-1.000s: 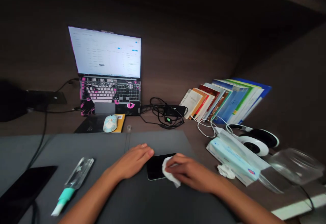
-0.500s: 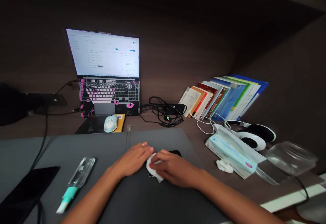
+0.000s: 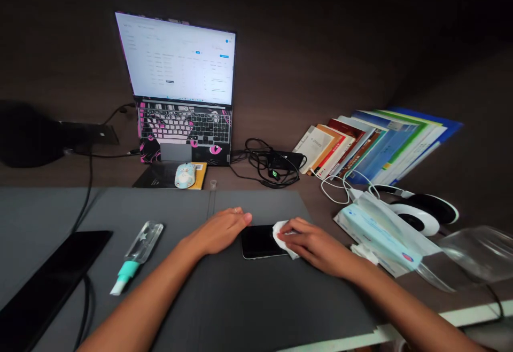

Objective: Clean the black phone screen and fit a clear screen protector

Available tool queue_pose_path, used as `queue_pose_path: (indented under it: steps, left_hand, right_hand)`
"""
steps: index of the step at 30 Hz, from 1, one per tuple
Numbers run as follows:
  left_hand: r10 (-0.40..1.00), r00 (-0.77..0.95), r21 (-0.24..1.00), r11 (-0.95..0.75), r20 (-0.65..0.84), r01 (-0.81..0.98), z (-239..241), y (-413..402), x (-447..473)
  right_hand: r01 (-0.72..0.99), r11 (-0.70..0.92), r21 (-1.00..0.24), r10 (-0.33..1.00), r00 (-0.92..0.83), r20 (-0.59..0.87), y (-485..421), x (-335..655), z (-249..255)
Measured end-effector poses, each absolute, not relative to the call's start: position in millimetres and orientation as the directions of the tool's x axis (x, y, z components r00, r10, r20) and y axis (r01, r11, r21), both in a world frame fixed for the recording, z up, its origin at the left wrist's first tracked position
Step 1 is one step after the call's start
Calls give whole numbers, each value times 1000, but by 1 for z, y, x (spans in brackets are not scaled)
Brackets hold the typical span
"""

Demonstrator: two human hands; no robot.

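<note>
A black smartphone lies flat on the grey desk mat, its dark face upward. My left hand is at the phone's upper left corner, with fingers closed against its edge. In my right hand is a folded white tissue, pinched under the fingertips and pressed on the right end of the phone. Fingers and tissue hide that end. A clear spray bottle with a teal and white top lies left of my left forearm.
An open laptop stands at the back, with a mouse before it. To the right are leaning books, headphones, a tissue pack, a crumpled tissue and a clear container. A black tablet-like slab lies at left.
My right hand has slid the tissue rightward along the phone, uncovering its left and middle part. My left hand stays at the phone's left end. The camera view has shifted.
</note>
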State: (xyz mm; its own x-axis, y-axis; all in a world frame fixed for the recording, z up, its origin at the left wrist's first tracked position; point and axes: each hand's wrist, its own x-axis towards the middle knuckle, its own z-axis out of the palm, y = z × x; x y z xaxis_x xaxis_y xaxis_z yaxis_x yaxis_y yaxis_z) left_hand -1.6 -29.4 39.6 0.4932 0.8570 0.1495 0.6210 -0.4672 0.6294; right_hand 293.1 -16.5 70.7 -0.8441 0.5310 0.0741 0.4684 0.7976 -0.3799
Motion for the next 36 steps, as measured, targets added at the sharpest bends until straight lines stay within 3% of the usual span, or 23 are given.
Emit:
queue_pose_path:
  steps: [11,16,21,28,36]
  left_hand:
    - [882,458,738,-383,112,556,32,-26,-7]
    - [852,501,741,-432,149,514,33,-25,-7]
    - [858,492,725,-433,149,535,34,-25,-7]
    - [859,496,709,-431,132,558,39,-28,-6]
    - [828,555,609,-480,78,631,41,-34,-7]
  right_hand:
    - [254,906,-339,322,-933,161,4,228,58]
    - [185,944,-274,230,-962,144,-4,229,55]
    - [131,924,-359,189,-973,132,-5,246,57]
    - [222,872,-437,336,-919,205,22,278,48]
    - [475,830,-293,556,-751,357,50,302,47]
